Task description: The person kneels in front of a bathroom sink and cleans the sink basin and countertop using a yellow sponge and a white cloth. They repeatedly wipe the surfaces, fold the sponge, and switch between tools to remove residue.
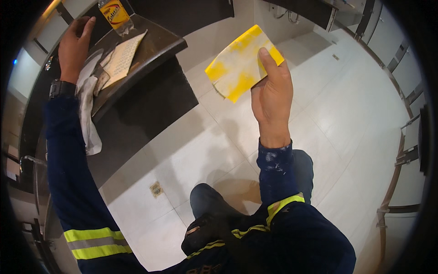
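Note:
My right hand (273, 93) grips a folded yellow sheet of sandpaper (239, 61), its face patched with white dust, thumb on top and fingers behind. It is held up over the tiled floor, right of the dark counter. My left hand (75, 48) is raised over the left side of that counter, wearing a black wristwatch (62, 88). Its thumb stands apart from the partly hidden fingers, and nothing shows in them. Close to this hand are a clear bottle (116, 17) with a yellow label and a sheet of handwritten paper (122, 61).
The dark counter (159, 48) juts out with a sharp corner at upper left. A whitish cloth (90, 125) hangs over its edge by my left forearm. A square floor drain (156, 189) lies in the pale tiles (337, 118). Framed panels (397, 169) line the right.

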Tool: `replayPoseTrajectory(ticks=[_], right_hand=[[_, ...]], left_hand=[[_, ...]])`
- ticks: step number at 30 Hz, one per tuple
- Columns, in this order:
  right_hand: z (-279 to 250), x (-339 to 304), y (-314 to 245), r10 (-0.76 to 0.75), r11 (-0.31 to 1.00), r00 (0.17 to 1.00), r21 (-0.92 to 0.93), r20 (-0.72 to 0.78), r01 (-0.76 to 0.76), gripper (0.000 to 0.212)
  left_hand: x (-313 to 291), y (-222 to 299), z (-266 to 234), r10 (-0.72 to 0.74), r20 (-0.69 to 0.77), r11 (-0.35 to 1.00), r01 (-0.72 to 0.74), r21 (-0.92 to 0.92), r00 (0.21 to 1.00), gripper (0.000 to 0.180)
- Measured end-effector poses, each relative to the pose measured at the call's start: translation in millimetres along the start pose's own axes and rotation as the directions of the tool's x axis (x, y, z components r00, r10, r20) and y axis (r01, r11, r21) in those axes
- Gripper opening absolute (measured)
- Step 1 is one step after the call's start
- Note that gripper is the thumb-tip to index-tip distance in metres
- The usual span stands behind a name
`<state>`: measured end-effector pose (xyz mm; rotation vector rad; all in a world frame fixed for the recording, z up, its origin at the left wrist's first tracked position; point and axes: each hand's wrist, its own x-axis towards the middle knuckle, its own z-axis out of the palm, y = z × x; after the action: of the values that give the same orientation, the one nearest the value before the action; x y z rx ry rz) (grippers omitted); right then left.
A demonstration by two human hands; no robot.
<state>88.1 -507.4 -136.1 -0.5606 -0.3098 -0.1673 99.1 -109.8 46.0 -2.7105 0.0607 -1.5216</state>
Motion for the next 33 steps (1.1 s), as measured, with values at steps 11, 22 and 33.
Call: replayPoseTrajectory(ticks=[11, 22, 33], right_hand=[[1, 30, -60, -0.231, 0.696, 0.819, -0.498, 0.526, 0.517, 0.024], [-2, 2, -52, -0.328, 0.279, 0.409, -0.326, 0.852, 0.903, 0.032], [-62, 15, -49, 0.376, 0.765, 0.864, -0.638, 0.334, -0.086, 0.056]], left_hand=[[29, 96, -60, 0.29, -0.163, 0.956, -0.294, -0.004, 0.943, 0.034], [-115, 279, -31, -0.204, 0.549, 0.22, 0.585, -0.781, 0.81, 0.041], [-168, 291, 23, 0.024, 0.72, 0.239, 0.695, -0.678, 0.693, 0.027]])
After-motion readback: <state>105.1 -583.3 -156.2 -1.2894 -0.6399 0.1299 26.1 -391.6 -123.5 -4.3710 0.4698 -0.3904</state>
